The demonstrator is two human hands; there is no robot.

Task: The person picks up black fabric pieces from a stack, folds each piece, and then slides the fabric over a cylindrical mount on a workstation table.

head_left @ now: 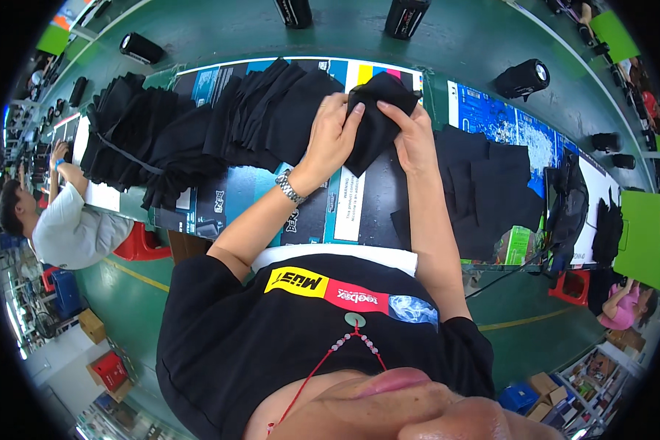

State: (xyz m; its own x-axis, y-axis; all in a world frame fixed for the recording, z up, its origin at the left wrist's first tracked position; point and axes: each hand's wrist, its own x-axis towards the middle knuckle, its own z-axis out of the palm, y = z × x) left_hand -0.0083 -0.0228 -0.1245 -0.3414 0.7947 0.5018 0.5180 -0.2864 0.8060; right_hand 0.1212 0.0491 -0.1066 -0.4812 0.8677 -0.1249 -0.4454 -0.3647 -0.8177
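A black cloth piece [374, 139] hangs between my two hands above the table. My left hand [331, 136] pinches its left edge between thumb and fingers. On the other side, my right hand [412, 136] grips the upper right part, thumb on top. To the left lies a fanned row of black cloth pieces [271, 121], close to my left hand. Farther left sits a bundle of black cloth [132, 139] with a strip across it. Right of my right forearm, several flat black pieces [495, 183] overlap in a loose pile.
The table [235, 194] is covered with printed sheets. Black cylindrical speakers [524, 78] stand on a green surface [462, 37] beyond it. One person [88, 220] sits at the left, another person [627, 304] at the far right. A black bag-like item [567, 209] lies at the table's right.
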